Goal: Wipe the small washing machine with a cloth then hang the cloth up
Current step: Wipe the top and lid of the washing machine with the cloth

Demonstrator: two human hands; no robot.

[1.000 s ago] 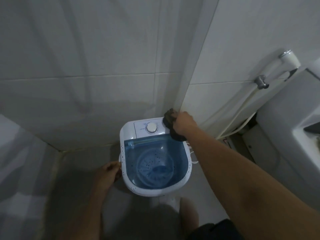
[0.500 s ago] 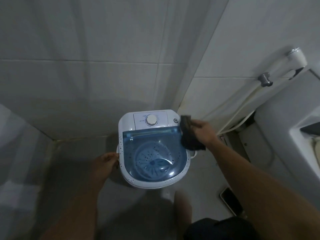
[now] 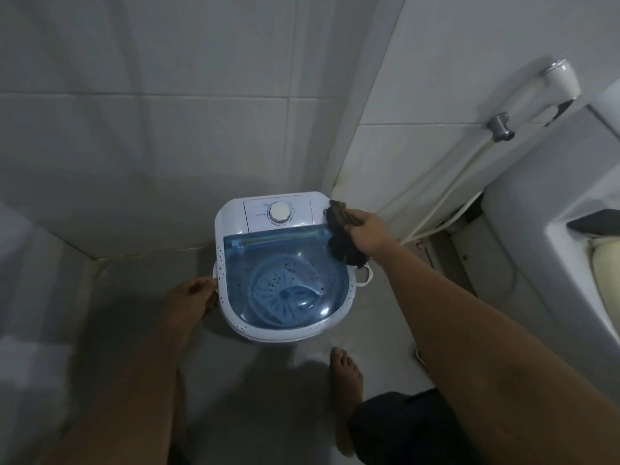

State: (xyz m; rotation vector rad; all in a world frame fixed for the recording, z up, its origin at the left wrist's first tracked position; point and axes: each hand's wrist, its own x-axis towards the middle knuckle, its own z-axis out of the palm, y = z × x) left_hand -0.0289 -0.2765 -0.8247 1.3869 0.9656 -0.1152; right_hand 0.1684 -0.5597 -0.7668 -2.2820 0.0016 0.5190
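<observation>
The small washing machine [image 3: 235, 216] is white with a clear blue lid and a round white dial, standing on the floor in a tiled corner. My right hand [image 3: 367, 231] grips a dark cloth [image 3: 340, 241] pressed against the machine's back right corner, beside the lid's edge. My left hand [image 3: 194, 298] holds the machine's left side, fingers curled around a side handle. Dark specks dot the white rim.
Tiled walls meet right behind the machine. A spray hose [image 3: 463, 176] hangs from a wall holder at the right. A white toilet [image 3: 550, 203] fills the right edge. My bare foot [image 3: 345, 374] stands on the grey floor in front of the machine.
My right hand has moved the cloth from the right side of the lid back up to the machine's back right corner. The left hand has stayed on the left side.
</observation>
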